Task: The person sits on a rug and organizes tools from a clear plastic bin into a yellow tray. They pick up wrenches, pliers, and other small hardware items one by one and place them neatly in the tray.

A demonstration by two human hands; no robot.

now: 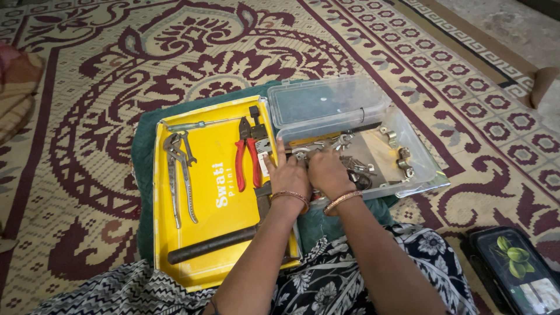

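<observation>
In the head view, the left hand (287, 175) and the right hand (328, 170) pressed side by side at the near left corner of a clear plastic box (421, 153), fingers curled among grey metal fittings (353, 165); what either gripped could not be told. Beside them a yellow tray (213, 192) carried red-handled pliers (247, 153) near its far right corner, a grey pipe wrench (178, 175) along its left edge, and a black rod (212, 245) near its near edge.

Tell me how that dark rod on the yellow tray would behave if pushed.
The dark rod looks round and smooth, so it would probably roll across the flat yellow tray until the rim stops it. It seems solid and stiff, likely heavy for its size.
</observation>
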